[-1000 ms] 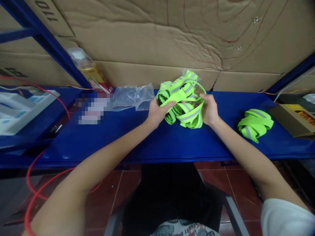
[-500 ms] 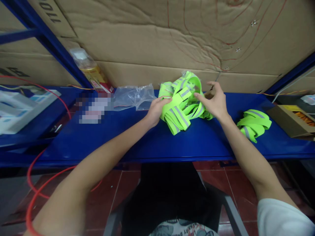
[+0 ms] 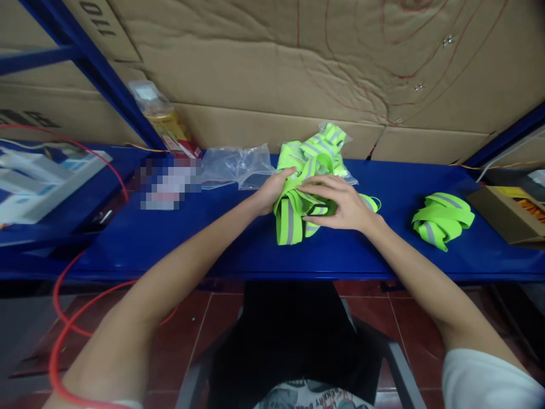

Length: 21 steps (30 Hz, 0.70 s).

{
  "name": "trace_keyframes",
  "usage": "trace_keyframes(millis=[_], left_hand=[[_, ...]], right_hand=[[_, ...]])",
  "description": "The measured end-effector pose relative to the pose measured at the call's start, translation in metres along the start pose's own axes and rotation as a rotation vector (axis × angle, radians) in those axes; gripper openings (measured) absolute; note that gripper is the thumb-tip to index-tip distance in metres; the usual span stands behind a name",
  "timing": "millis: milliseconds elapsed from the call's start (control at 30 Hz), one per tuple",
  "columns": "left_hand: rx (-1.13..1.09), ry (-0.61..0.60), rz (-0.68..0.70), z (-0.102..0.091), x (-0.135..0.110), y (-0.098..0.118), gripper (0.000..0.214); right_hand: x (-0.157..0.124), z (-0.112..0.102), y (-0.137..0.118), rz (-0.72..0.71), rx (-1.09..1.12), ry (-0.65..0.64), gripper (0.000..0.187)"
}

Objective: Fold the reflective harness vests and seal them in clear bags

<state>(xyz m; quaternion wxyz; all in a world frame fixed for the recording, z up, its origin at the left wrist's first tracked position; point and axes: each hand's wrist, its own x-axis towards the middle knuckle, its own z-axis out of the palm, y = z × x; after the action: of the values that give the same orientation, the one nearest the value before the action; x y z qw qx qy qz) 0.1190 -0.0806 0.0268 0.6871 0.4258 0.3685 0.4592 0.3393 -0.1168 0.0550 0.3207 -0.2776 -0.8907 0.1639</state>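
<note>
A bundle of neon-green straps with grey reflective stripes [image 3: 292, 218] rests on the blue shelf [image 3: 213, 250] in front of me. My left hand [image 3: 272, 190] grips the bundle's left side, fingers curled over its top. My right hand [image 3: 340, 201] lies over the bundle's right side, fingers pressing the folded straps together. Behind the hands, more green straps sit in a clear plastic bag [image 3: 330, 142] against the cardboard.
A second folded green strap bundle [image 3: 440, 218] lies to the right. Empty clear bags [image 3: 236, 165] lie at the back left beside a bottle [image 3: 164, 119]. An open cardboard box [image 3: 508, 213] is at far right. A red cable [image 3: 72, 318] loops below.
My right hand has come down from the top of the straps onto the bundle's right side. The bundle is now folded tighter and sits lower on the shelf.
</note>
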Motion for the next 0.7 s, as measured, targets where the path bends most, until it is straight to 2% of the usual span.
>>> trace_keyframes(millis=[100,200,267,333,467,533,600,633,700], left_hand=[[0.076,-0.129,-0.125,0.006,-0.01,0.007,0.051],[0.18,-0.198,-0.191,0.011,-0.021,0.015,0.048],[0.239,-0.281,-0.196,0.012,-0.027,0.019,0.044],[0.281,-0.352,-0.186,0.011,-0.031,0.023,0.041],[0.387,-0.373,-0.171,0.005,-0.03,0.025,0.037],[0.492,-0.48,-0.182,0.001,-0.024,0.022,0.037],[0.603,-0.51,-0.091,-0.002,-0.017,0.019,0.039],[0.633,-0.45,0.009,-0.003,-0.013,0.018,0.04],[0.649,-0.236,0.244,-0.007,-0.007,0.015,0.045]], right_hand=[[-0.002,0.002,0.001,0.05,0.008,0.078,0.033],[-0.003,-0.004,0.002,0.189,0.088,0.284,0.05],[-0.002,-0.013,0.004,0.317,0.216,0.291,0.057],[-0.001,-0.023,0.005,0.417,0.378,0.133,0.06],[-0.001,-0.036,0.007,0.551,0.617,-0.326,0.058],[-0.003,-0.035,0.01,0.653,0.662,-0.433,0.06],[-0.003,-0.031,0.014,0.768,0.664,-0.362,0.06],[-0.002,-0.029,0.018,0.817,0.66,-0.268,0.058],[0.0,-0.026,0.026,0.873,0.668,-0.029,0.055]])
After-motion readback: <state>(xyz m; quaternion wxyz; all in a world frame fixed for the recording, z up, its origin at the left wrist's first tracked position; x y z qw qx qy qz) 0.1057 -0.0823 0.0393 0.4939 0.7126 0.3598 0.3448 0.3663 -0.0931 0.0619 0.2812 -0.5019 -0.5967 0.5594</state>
